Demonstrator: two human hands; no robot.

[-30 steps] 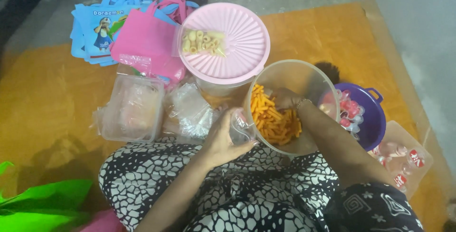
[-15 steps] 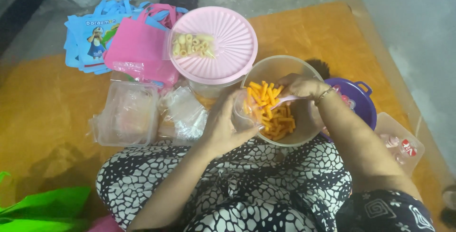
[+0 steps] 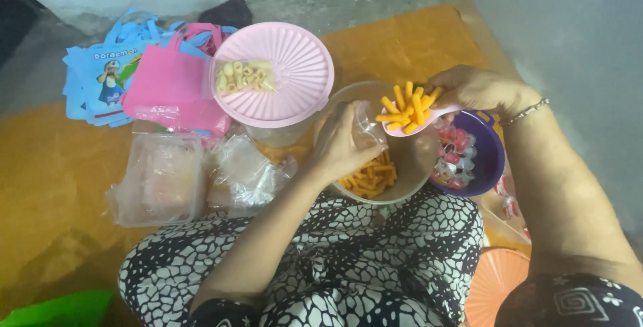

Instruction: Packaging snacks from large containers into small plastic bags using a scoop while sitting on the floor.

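A right hand [image 3: 477,89] pinches the handle of a pale pink plastic scoop [image 3: 418,120] heaped with ridged orange snack sticks [image 3: 407,107], held just above a round translucent tub [image 3: 402,179]. Directly beside the scoop, the left hand [image 3: 345,143] grips a thin, crinkled clear plastic bag [image 3: 368,129] at its mouth, fingers closed on the film. More sticks lie in the tub below. Left of that grip sits a fluted pink lid [image 3: 281,72]; right of the scoop, a purple bowl [image 3: 489,159].
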